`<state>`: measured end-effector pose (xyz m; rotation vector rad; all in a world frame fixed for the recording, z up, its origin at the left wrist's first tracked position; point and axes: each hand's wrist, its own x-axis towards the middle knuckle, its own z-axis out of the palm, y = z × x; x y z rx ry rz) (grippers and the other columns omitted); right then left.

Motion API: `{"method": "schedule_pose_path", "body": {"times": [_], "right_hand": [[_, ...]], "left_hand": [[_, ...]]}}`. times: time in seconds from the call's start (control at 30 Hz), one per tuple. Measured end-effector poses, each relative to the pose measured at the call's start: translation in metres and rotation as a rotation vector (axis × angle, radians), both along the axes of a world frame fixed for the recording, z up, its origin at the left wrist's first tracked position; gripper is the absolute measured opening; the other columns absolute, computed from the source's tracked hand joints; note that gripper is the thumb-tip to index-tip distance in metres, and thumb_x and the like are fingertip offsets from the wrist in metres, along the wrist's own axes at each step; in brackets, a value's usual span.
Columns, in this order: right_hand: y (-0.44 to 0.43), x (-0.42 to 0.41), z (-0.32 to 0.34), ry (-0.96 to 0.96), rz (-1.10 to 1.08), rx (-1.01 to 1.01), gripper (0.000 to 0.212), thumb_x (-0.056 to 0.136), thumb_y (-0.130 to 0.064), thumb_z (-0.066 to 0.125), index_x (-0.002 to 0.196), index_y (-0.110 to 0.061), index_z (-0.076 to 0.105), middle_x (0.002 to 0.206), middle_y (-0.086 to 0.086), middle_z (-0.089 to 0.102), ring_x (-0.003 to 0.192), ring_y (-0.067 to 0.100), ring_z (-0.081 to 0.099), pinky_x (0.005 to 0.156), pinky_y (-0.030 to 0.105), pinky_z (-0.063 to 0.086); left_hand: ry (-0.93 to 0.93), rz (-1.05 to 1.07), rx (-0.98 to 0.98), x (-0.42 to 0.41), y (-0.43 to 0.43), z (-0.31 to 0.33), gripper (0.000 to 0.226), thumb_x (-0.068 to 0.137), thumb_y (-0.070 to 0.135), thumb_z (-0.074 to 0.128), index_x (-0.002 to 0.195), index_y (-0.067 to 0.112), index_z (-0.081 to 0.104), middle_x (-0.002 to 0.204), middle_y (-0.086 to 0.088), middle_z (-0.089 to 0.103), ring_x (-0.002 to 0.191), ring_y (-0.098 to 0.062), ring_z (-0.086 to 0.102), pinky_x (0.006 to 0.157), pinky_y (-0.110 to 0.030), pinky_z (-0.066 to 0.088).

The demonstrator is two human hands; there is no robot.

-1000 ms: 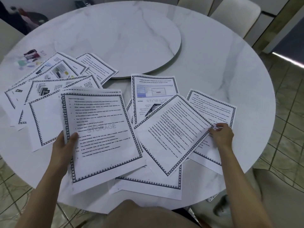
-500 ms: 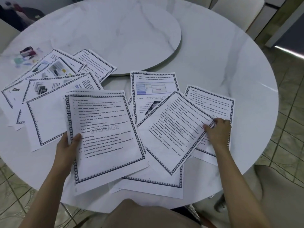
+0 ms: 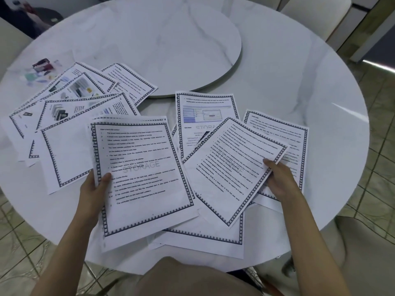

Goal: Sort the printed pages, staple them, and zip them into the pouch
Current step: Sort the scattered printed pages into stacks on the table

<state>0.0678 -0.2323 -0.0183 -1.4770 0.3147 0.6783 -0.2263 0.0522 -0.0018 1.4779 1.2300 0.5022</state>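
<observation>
The fingers (image 3: 105, 178) of the left hand (image 3: 94, 189) are curled round the left edge of a small stack of printed pages (image 3: 141, 178), and the thumb is pressed on the top sheet, where the pale word STORAGE is printed. The fingers (image 3: 269, 164) of the right hand (image 3: 280, 180) are pinched on the right corner of a tilted page (image 3: 230, 167) full of text. More sheets are spread around these two: a page with a blue picture (image 3: 207, 112) just behind, a text page (image 3: 284, 133) under the right hand, and a fan of pages (image 3: 70, 103) to the left. All are laid on a round white marble worktop (image 3: 299, 82). A round turning plate (image 3: 162, 43) is set in its middle. Some small coloured things (image 3: 42, 66), too blurred to be told apart, are seen at the far left.
</observation>
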Motion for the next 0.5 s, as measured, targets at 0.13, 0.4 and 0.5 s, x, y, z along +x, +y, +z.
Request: {"method": "schedule_pose_path", "body": {"times": [0.13, 0.4, 0.5], "right_hand": [[0.005, -0.019, -0.002, 0.111, 0.051, 0.009, 0.029, 0.091, -0.008, 0.053, 0.119, 0.001, 0.055, 0.113, 0.017, 0.063, 0.095, 0.026, 0.063, 0.071, 0.034, 0.057], [0.011, -0.046, 0.008, -0.200, -0.025, -0.122, 0.022, 0.093, -0.015, 0.054, 0.114, -0.015, 0.057, 0.115, 0.009, 0.064, 0.106, 0.027, 0.061, 0.091, 0.043, 0.050], [0.004, -0.031, 0.035, -0.380, -0.024, -0.099, 0.030, 0.090, -0.022, 0.058, 0.119, -0.015, 0.057, 0.115, 0.007, 0.064, 0.107, 0.026, 0.061, 0.092, 0.043, 0.050]], "left_hand": [[-0.024, 0.002, -0.010, -0.001, -0.003, -0.002, 0.032, 0.097, 0.016, 0.045, 0.128, 0.009, 0.049, 0.115, -0.007, 0.058, 0.101, -0.025, 0.057, 0.090, -0.037, 0.043], [-0.044, 0.010, -0.036, -0.009, -0.002, -0.015, 0.032, 0.097, 0.019, 0.045, 0.128, 0.012, 0.049, 0.117, -0.005, 0.058, 0.106, -0.025, 0.056, 0.096, -0.041, 0.043], [-0.061, 0.014, -0.047, -0.012, -0.001, -0.018, 0.032, 0.098, 0.019, 0.044, 0.129, 0.013, 0.048, 0.119, -0.004, 0.058, 0.107, -0.024, 0.056, 0.096, -0.040, 0.043]]}}
